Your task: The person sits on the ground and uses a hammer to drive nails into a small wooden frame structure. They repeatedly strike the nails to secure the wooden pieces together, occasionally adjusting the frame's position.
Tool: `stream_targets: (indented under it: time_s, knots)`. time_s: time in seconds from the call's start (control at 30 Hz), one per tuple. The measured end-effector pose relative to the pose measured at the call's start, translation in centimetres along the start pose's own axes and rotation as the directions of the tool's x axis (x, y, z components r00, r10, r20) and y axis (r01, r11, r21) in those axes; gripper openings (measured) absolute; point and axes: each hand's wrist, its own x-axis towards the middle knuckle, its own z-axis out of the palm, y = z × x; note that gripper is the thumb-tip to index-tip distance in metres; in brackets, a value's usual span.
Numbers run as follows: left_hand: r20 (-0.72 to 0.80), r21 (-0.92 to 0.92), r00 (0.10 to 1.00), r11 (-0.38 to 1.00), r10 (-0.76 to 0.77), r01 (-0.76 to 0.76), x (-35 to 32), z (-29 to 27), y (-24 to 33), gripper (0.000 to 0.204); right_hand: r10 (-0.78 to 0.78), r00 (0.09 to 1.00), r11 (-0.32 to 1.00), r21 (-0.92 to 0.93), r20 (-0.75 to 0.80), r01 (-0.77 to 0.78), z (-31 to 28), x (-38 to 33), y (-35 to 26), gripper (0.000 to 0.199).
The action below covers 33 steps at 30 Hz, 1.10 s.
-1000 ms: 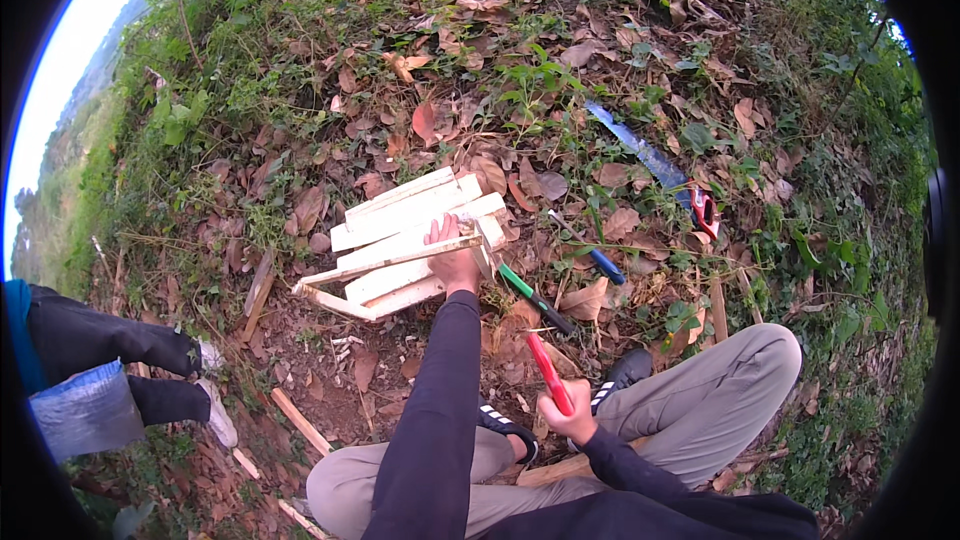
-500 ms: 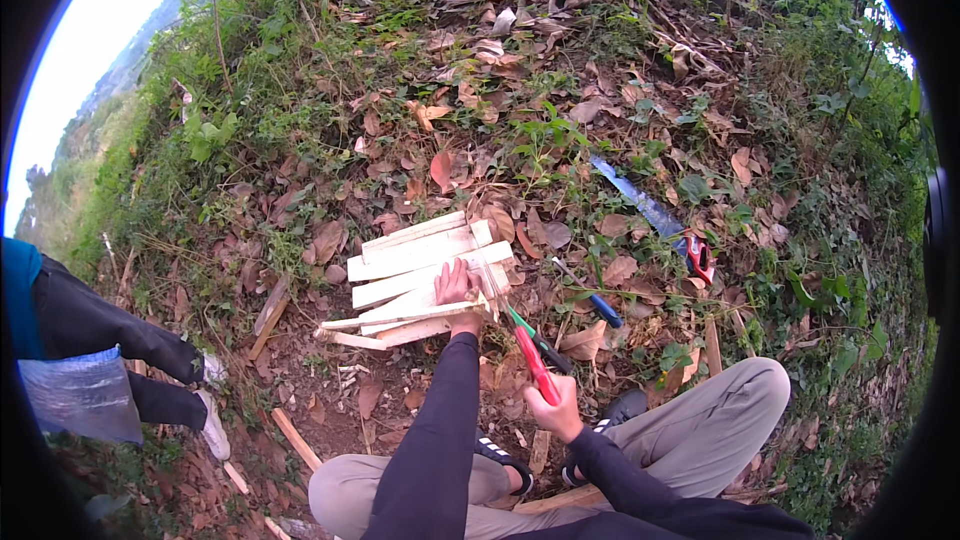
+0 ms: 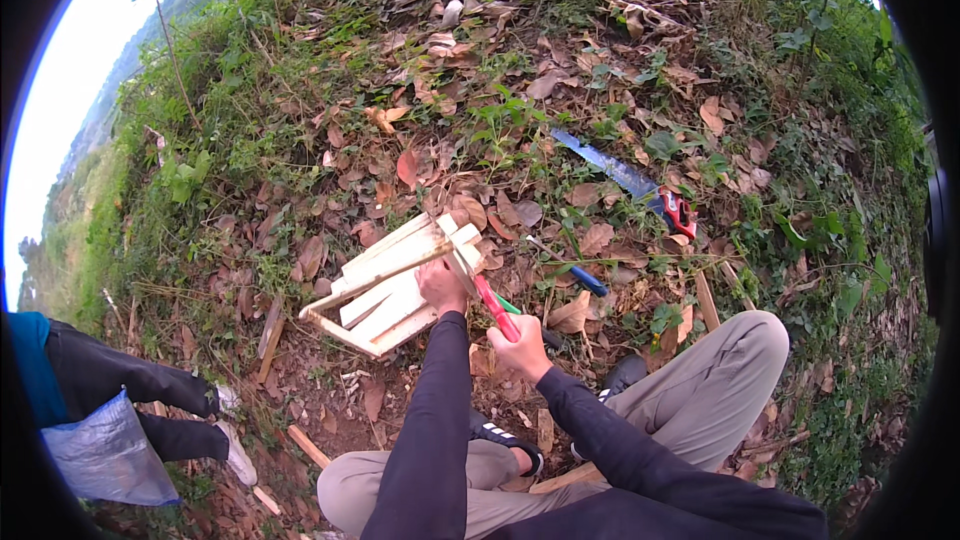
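A panel of pale wooden slats (image 3: 385, 305) rests on the ground in front of my knees. My left hand (image 3: 440, 285) is closed at its right end, gripping the slats; its fingertips are partly hidden. One long slat (image 3: 385, 267) lies slantwise across the top of the panel, beyond my knuckles. My right hand (image 3: 518, 348) is wrapped around the red handle of a bladed tool (image 3: 494, 308). Its grey blade rises beside my left hand, against the slats' right end; its exact kind is unclear. A green-and-black handle (image 3: 510, 306) shows just behind the red one.
A handsaw (image 3: 625, 178) with a red grip lies on leaves at the right. Nearer is a blue-handled tool (image 3: 588, 280) with a thin metal shaft. Loose wood strips (image 3: 707, 300) are scattered about. At the left, another person's legs (image 3: 130, 370) stand beside a plastic bag (image 3: 110, 455).
My left hand has gone from lying spread on the slats to gripping them, and one long slat is now angled upward across the others. The red-handled tool has moved up and left.
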Motion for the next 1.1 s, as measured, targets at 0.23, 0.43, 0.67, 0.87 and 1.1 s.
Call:
stream_targets:
  time_s: [0.23,0.43,0.67,0.87,1.1]
  knots:
    - [0.173,0.195,0.984,0.978,0.034,-0.069,-0.3,-0.6,0.6,0.034,0.154,0.98,0.988,-0.015,0.124,-0.153,-8.8,-12.0,-1.2,0.03]
    - [-0.261,-0.108,0.945,0.966,0.2,-0.234,-1.1,2.3,-3.1,0.035,-0.015,0.98,0.999,-0.04,0.197,0.023,-2.9,-4.4,1.4,0.027]
    - [-0.305,-0.173,0.933,0.953,0.189,-0.25,-1.0,2.6,-3.6,0.035,-0.081,0.993,0.995,0.065,0.081,0.076,0.0,-0.3,2.4,0.029]
    - [-0.382,-0.221,0.906,0.934,0.181,-0.28,-1.4,3.1,-4.2,0.035,-0.151,0.983,0.988,0.027,0.105,0.149,-8.3,-13.6,1.2,0.01]
    - [-0.084,-0.135,0.994,0.987,0.073,-0.084,-2.1,1.7,-1.0,0.029,-0.187,0.981,0.976,-0.105,0.04,0.191,-1.7,0.5,4.1,0.026]
